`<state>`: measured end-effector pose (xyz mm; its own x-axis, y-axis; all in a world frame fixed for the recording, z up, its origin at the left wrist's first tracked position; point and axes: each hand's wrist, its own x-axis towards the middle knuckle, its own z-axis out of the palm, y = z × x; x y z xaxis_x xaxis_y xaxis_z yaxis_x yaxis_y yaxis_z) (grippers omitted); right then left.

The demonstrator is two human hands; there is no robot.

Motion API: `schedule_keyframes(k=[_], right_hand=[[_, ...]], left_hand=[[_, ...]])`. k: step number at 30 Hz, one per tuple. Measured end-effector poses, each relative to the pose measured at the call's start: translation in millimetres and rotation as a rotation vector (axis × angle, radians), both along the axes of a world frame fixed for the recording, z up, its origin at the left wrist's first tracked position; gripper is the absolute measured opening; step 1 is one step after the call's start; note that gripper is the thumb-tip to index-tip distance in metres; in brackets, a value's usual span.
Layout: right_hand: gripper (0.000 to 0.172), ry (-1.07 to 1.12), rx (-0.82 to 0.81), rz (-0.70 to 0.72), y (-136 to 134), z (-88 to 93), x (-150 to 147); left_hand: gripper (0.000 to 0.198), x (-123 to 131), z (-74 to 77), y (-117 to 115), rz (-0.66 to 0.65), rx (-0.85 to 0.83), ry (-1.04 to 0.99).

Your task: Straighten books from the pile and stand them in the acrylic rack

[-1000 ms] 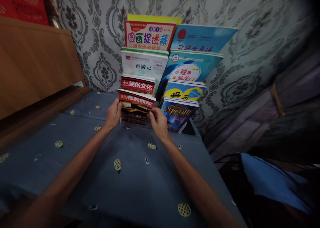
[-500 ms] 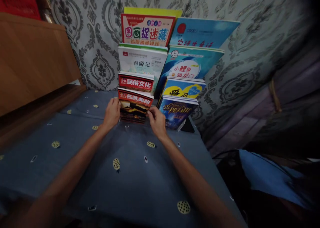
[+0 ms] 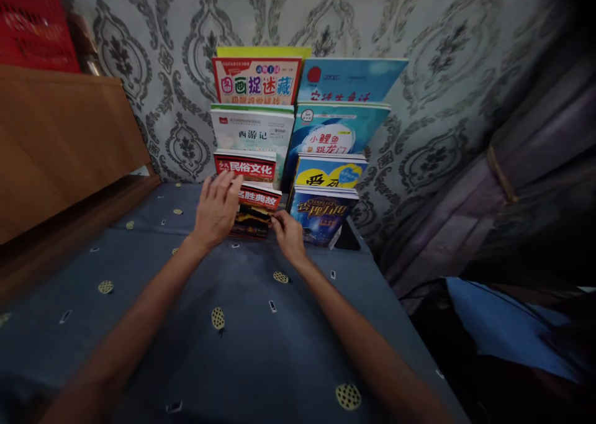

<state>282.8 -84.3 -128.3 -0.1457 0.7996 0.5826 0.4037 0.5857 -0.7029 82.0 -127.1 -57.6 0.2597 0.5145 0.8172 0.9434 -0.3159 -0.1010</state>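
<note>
Two columns of upright books stand in stepped rows against the wall. At the front of the left column is a small red-topped book [image 3: 255, 216] with a dark landscape on its cover. My left hand [image 3: 216, 208] lies over this book's left side, fingers extended upward and hiding part of its title. At the same book's right edge, my right hand [image 3: 287, 233] pinches with thumb and forefinger. Behind it stands another red book [image 3: 254, 167], then a white book [image 3: 254, 132]. The right column has a dark blue book [image 3: 321, 216] in front, a yellow-and-blue one [image 3: 328, 172] behind.
A dark blue cloth [image 3: 242, 362] with pineapple prints covers the table. At the left is a wooden cabinet [image 3: 69, 138] with a red item [image 3: 35, 27] on top. A black object [image 3: 348, 238] lies beside the right column; a purple curtain [image 3: 526, 151] hangs at the right.
My left hand has moved from the front book's left edge onto its cover, fingers now extended. My right hand stays at the right edge. The view has tilted up slightly.
</note>
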Motion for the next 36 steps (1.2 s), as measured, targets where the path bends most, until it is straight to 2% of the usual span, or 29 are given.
schedule_keyframes(k=[3, 9, 16, 19, 21, 23, 27, 31, 36], right_hand=[[0.014, -0.058, 0.018, -0.025, 0.3, -0.8, -0.9], [0.016, -0.133, 0.016, -0.033, 3.8, -4.6, -5.9], [0.017, -0.141, 0.011, -0.081, 1.0, -5.1, -6.2], [0.029, -0.087, 0.083, -0.119, -2.5, -2.6, -8.1], [0.041, -0.051, 0.152, -0.116, -4.4, -0.5, -11.6], [0.050, -0.036, 0.184, -0.079, -5.8, 0.6, -16.9], [0.063, 0.011, 0.128, -0.052, -6.6, -2.4, -30.2], [0.066, 0.069, 0.062, -0.102, -4.6, -6.5, -39.9], [0.060, 0.103, 0.100, -0.102, -3.8, -4.3, -44.2]], left_hand=[[0.049, 2.7, -1.8, 8.7, -0.100, -0.040, 0.084], [0.048, -9.8, -19.7, 19.8, -0.078, -0.073, -0.001], [0.049, -4.6, -16.6, 21.2, -0.103, -0.098, -0.064], [0.050, -7.9, -20.5, 20.9, -0.154, -0.105, -0.092], [0.052, -12.4, -27.8, 21.3, -0.175, -0.078, -0.180], [0.058, -17.3, -37.9, 23.3, -0.170, -0.032, -0.366], [0.062, -23.6, -54.8, 30.8, -0.216, -0.070, -0.715], [0.051, -21.7, -55.4, 33.0, -0.297, -0.167, -0.773], [0.046, -15.7, -51.0, 29.8, -0.285, -0.179, -0.803]])
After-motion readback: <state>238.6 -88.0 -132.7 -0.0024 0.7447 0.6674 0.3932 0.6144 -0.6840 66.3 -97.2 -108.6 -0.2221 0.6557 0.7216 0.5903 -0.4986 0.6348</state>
